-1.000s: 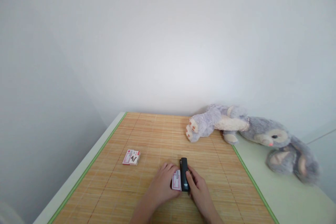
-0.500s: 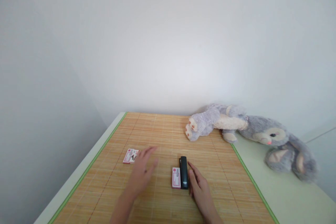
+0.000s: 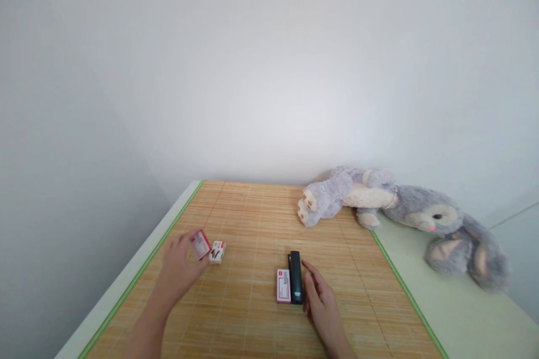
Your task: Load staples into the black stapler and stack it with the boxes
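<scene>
My left hand (image 3: 183,261) grips a small red-and-white box (image 3: 200,244) between thumb and fingers, tilted up at the left of the mat. Just right of it lies another small white box (image 3: 218,252) with a dark picture and red print. A black stapler (image 3: 296,277) lies lengthwise at the middle. Against its left side rests a white box with a pink border (image 3: 283,285). My right hand (image 3: 320,300) rests beside the stapler's right side, thumb and forefinger apart, with nothing seen between them.
A bamboo mat (image 3: 248,213) with green edging covers much of the pale table (image 3: 467,291). On its far right lies a grey plush rabbit (image 3: 370,193), stretched past the mat's edge. A white wall (image 3: 269,67) rises behind.
My left hand has moved left and taken hold of the red-and-white box, lifting and tilting it away from the other small box. My right hand and the stapler have stayed put.
</scene>
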`<state>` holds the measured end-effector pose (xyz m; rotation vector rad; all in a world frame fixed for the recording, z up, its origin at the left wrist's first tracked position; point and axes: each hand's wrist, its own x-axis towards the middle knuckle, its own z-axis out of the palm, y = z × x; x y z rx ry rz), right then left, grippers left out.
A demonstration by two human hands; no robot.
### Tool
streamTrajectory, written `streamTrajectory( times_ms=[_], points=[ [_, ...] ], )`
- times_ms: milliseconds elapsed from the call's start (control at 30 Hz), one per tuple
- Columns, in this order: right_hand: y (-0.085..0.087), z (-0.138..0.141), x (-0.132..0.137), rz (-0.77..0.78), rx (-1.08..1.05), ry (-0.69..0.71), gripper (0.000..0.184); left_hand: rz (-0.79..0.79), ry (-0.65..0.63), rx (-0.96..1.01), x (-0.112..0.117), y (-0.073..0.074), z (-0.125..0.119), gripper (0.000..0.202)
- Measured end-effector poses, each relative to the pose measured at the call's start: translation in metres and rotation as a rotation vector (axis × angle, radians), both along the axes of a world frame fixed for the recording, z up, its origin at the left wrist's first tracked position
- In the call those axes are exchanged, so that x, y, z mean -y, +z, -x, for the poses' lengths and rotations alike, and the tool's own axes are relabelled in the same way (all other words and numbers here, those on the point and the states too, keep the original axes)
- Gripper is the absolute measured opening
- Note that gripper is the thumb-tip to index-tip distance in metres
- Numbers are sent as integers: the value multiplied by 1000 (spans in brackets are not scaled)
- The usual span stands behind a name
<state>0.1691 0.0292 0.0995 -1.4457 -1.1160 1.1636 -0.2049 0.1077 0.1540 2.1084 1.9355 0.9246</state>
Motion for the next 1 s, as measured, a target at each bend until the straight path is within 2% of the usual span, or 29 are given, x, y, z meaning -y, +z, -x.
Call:
streamTrajectory(
  times_ms=[67,167,233,300,600,667,733,800,867,900,933,1000],
  points=[
    [0,0,0,-7,3,0,70,25,-170,11,13,10,-46,64],
    [0,0,0,-8,-5,3,70,204,-546,114,30,11,-117,77],
    [0,0,-1,-6,-18,11,69,289,-628,170,36,8,-149,77],
    [1,0,-2,-18,-26,25,69,333,-643,187,36,5,-162,73],
    [5,0,-5,-24,60,49,75,360,-669,249,29,1,-173,67],
    [9,-1,-5,-60,73,41,72,352,-649,269,31,-2,-177,72],
    [10,-5,-4,-81,108,33,70,336,-617,288,32,-4,-173,88],
    [8,-10,-1,-61,175,38,72,266,-490,306,29,-5,-155,86],
    [5,-15,3,-21,265,60,82,162,-256,322,22,-5,-124,55],
    [4,-17,5,-5,309,80,89,139,-166,329,17,-6,-104,47],
    [3,-19,6,7,351,102,97,123,-55,336,12,-7,-84,48],
    [4,-19,8,22,428,143,108,153,253,358,2,-10,-49,50]
  ],
)
